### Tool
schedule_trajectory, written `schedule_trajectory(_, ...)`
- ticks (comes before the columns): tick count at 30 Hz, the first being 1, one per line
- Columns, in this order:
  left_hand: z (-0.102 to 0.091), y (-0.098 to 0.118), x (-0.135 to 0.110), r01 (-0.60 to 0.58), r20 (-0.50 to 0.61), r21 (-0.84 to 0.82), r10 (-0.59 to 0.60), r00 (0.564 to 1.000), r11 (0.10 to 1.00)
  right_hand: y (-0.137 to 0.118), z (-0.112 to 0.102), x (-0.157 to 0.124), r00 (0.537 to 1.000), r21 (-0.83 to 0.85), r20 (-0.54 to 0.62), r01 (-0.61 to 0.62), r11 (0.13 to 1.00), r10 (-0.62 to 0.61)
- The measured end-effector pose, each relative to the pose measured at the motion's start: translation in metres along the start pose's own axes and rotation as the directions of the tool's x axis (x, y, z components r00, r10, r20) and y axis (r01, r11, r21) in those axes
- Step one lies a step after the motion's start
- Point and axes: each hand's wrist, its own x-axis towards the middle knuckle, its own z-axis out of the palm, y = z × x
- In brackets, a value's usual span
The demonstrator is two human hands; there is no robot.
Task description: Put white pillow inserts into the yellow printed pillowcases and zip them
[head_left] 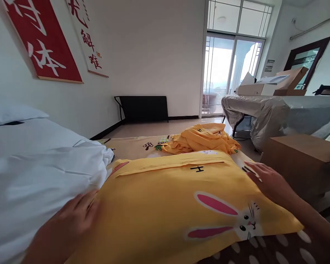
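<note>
We have the yellow pillow (pixel 159 198) lying before us over the patterned sheet (pixel 126 145), its rabbit print (pixel 247 222) toward the near right corner. Our left hand (pixel 71 216) lies along its left edge, fingers too blurred to tell whether they grip. Our right hand (pixel 272 183) rests at the right edge, fingers extended and loose. Just beyond the pillow lies crumpled yellow cloth (pixel 200 137); white bedding (pixel 44 176) spreads at our left.
</note>
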Motion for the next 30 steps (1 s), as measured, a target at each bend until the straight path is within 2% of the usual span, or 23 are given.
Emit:
schedule_trajectory(2,-0.002,0.046,0.057,-0.045,0.104,0.05,0.04,0.994,0.998,-0.079,0.002,0.049,0.96,0.13,0.044,0.268,0.955,-0.276)
schedule_trajectory(4,0.007,0.09,0.114,-0.049,0.267,0.007,0.045,0.963,0.999,-0.151,0.018,0.097,0.907,0.231,0.102,0.377,0.897,-0.408)
schedule_trajectory(6,0.024,0.121,0.157,-0.044,0.336,-0.005,0.043,0.941,0.999,-0.203,0.043,0.132,0.908,0.225,0.209,0.317,0.921,-0.363)
schedule_trajectory(7,0.034,0.13,0.17,-0.033,0.357,-0.007,0.033,0.933,0.999,-0.219,0.055,0.144,0.906,0.226,0.228,0.306,0.925,-0.355)
schedule_trajectory(9,0.054,0.135,0.178,-0.019,0.367,-0.021,0.025,0.93,1.0,-0.233,0.078,0.151,0.905,0.219,0.263,0.283,0.934,-0.336)
schedule_trajectory(11,0.071,0.128,0.166,-0.023,0.357,-0.048,0.039,0.933,0.999,-0.227,0.096,0.143,0.903,0.229,0.249,0.298,0.927,-0.351)
schedule_trajectory(13,0.081,0.115,0.145,-0.039,0.33,-0.075,0.062,0.942,0.996,-0.207,0.107,0.127,0.909,0.239,0.197,0.318,0.917,-0.367)
schedule_trajectory(15,0.084,0.097,0.125,-0.047,0.296,-0.076,0.068,0.953,0.996,-0.177,0.11,0.112,0.928,0.227,0.161,0.296,0.928,-0.336)
schedule_trajectory(19,0.08,0.055,0.098,-0.012,0.242,-0.014,0.015,0.97,1.0,-0.102,0.109,0.099,0.96,0.113,0.186,0.191,0.975,-0.209)
schedule_trajectory(22,0.082,0.029,0.085,0.016,0.237,-0.009,-0.013,0.971,1.0,-0.051,0.111,0.088,0.959,0.06,0.219,0.169,0.984,-0.178)
schedule_trajectory(24,0.084,0.018,0.079,0.025,0.251,-0.032,-0.016,0.968,0.999,-0.025,0.112,0.078,0.957,0.037,0.245,0.154,0.987,-0.158)
schedule_trajectory(27,0.086,0.012,0.075,0.039,0.273,-0.073,-0.018,0.962,0.997,-0.004,0.111,0.066,0.955,-0.012,0.282,0.096,0.995,-0.089)
schedule_trajectory(30,0.085,0.007,0.071,0.076,0.267,-0.082,-0.051,0.962,0.994,0.004,0.109,0.059,0.95,-0.029,0.309,0.064,0.998,-0.052)
